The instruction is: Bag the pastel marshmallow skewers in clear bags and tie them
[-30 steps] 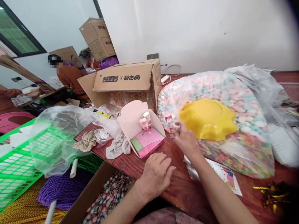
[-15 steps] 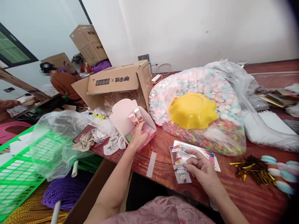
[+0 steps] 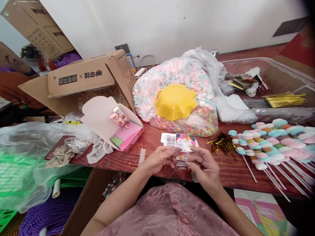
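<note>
Near the table's front edge, my left hand (image 3: 159, 160) and my right hand (image 3: 204, 166) hold a small clear printed bag (image 3: 181, 164) between them. My left fingers are closed at its left edge, while my right thumb and fingers pinch its right side. Fingers cover part of the bag. Just beyond it lie more printed packets (image 3: 185, 139) on the table. To the left stands an open pink box (image 3: 134, 139) with its pale lid raised. Two small bottle-like items with pink and white caps (image 3: 117, 115) rest in the box.
A large bag of pastel marshmallows (image 3: 169, 70) carries a yellow wavy-edged bowl (image 3: 176, 101). Marshmallow skewers (image 3: 273, 141) and gold tinsel (image 3: 223, 143) lie at the right, before a clear tub (image 3: 261, 60). An open carton (image 3: 81, 77) stands at the back left.
My left hand has left the pink box and come to the printed bag. My right hand has lifted the bag off the packets towards me. The view has turned right.
</note>
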